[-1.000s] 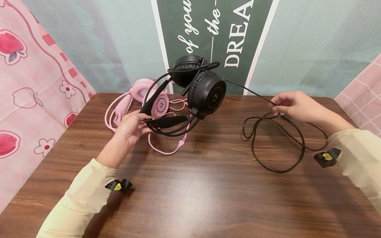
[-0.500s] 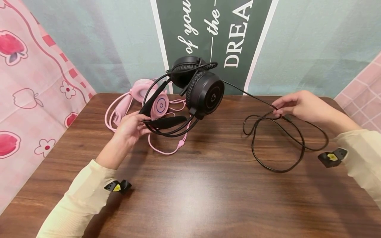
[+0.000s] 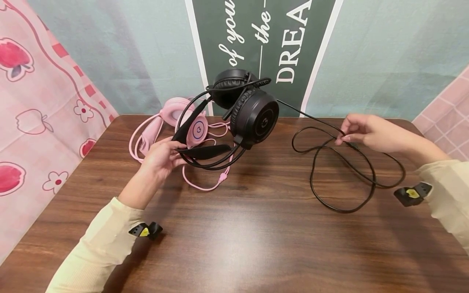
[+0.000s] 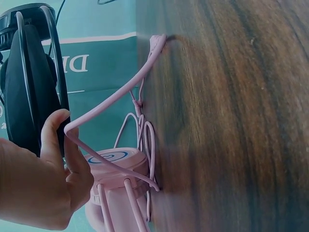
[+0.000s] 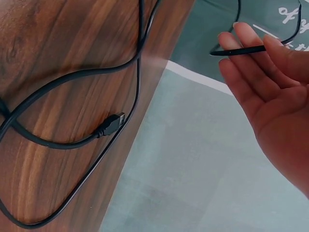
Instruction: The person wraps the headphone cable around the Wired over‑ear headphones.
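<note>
My left hand (image 3: 159, 156) holds a black headset (image 3: 258, 118) by its headband, raised above the table with the ear cups toward the back wall. Behind and below it lies a pink headset (image 3: 198, 129), partly covered by the black one. In the left wrist view, a pink cord (image 4: 111, 100) bends right at my left fingers. Over at the right, my right hand (image 3: 370, 132) pinches the black headset's cable (image 5: 241, 50) between thumb and fingers. The cable runs from the headset to this hand, then falls in loops on the table. Its USB plug (image 5: 111, 124) shows in the right wrist view.
The wooden table (image 3: 234, 244) ends at a back wall hung with a grey-green lettered cloth (image 3: 366, 61). A pink patterned cloth (image 3: 55, 134) hangs at the left, and pink tile-patterned material (image 3: 450, 122) is at the right.
My right hand has shifted slightly to the right along with the cable. The upper cable loop on the table has spread leftward. The black headset has swayed slightly; my left hand keeps its place.
</note>
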The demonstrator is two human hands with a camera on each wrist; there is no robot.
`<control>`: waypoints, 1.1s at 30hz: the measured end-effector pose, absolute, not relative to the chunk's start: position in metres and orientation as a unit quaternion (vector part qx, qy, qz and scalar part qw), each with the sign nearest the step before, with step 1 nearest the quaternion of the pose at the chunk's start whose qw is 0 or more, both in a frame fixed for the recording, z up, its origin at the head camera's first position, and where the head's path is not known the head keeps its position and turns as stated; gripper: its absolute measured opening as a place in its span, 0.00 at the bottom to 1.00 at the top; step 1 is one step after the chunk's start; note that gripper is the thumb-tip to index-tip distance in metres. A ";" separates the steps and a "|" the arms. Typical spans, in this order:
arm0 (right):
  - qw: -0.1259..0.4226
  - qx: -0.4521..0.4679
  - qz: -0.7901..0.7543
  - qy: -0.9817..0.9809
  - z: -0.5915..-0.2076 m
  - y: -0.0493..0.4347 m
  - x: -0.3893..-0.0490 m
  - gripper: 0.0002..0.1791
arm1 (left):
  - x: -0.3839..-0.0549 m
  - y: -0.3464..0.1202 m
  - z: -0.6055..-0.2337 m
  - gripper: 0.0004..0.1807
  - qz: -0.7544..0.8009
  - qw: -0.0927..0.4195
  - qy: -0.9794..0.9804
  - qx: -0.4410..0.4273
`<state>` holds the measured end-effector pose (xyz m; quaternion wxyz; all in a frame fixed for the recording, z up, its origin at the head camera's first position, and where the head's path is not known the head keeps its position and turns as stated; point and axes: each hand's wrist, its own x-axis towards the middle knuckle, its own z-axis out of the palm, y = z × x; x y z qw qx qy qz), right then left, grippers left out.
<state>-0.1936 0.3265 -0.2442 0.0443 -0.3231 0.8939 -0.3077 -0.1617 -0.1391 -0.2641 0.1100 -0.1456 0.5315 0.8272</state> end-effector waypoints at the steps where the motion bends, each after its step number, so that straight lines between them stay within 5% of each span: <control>1: 0.044 -0.317 -0.303 0.898 -0.245 0.327 -0.193 0.08 | -0.162 -0.139 -0.264 0.13 0.827 0.110 0.531 -0.145; 9: 0.045 -0.199 -0.267 0.942 -0.243 0.329 -0.190 0.10 | -0.163 -0.140 -0.266 0.10 0.827 0.104 0.532 -0.149; 24: 0.066 -0.278 -0.249 0.925 -0.251 0.340 -0.193 0.06 | -0.163 -0.139 -0.268 0.12 0.824 0.108 0.537 -0.145; 33: 0.050 -0.205 -0.209 0.955 -0.243 0.348 -0.189 0.03 | -0.163 -0.143 -0.265 0.09 0.831 0.106 0.526 -0.148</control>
